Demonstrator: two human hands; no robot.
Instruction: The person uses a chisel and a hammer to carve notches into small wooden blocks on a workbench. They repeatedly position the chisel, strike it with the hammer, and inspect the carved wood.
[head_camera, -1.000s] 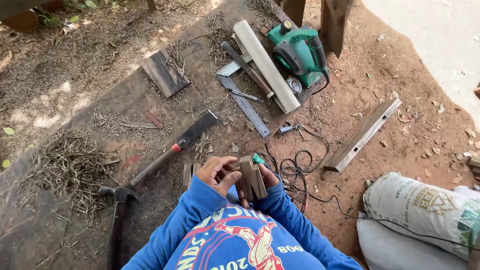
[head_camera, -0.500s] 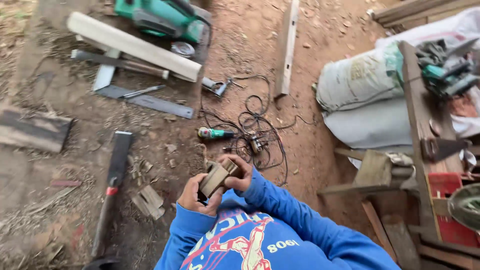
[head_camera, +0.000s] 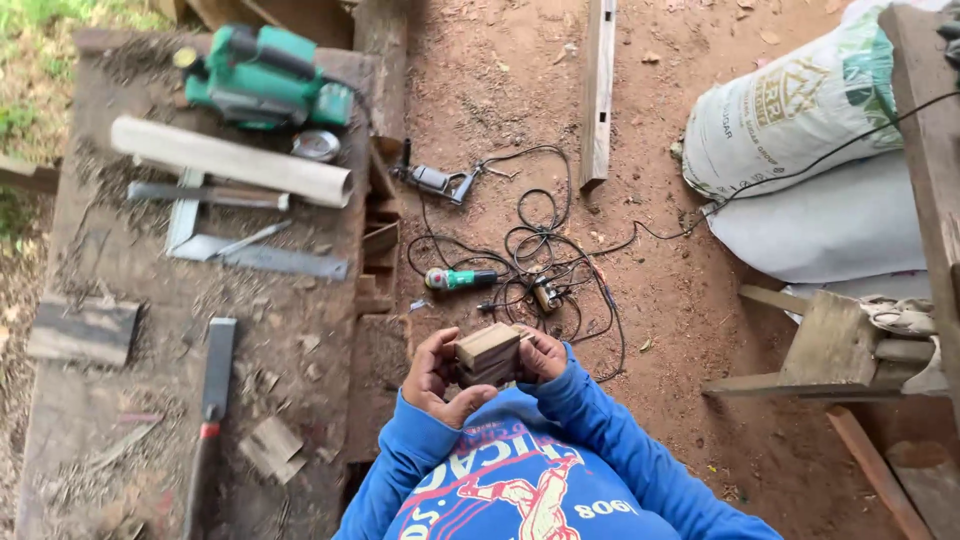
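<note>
Both my hands hold a small stack of wooden blocks (head_camera: 488, 353) in front of my chest, over the red dirt ground. My left hand (head_camera: 437, 378) cups the stack from the left and below, thumb on its side. My right hand (head_camera: 541, 355) grips the right end. My arms are in blue sleeves. Just beyond the blocks on the ground lie a green-handled power tool (head_camera: 458, 279) and a tangle of black cable (head_camera: 545, 260).
A low wooden workbench (head_camera: 120, 420) at left carries a green electric saw (head_camera: 262, 75), a pale pipe (head_camera: 230, 160), a metal square (head_camera: 255, 255), a hand saw (head_camera: 212, 385) and offcuts. White sacks (head_camera: 800, 130) and a wooden stool (head_camera: 830, 350) stand at right. A wooden plank (head_camera: 598, 90) lies ahead.
My view has swung right, so the bench now sits at left and the sacks at right. The blocks were held upright a second ago and now lie flat between both hands.
</note>
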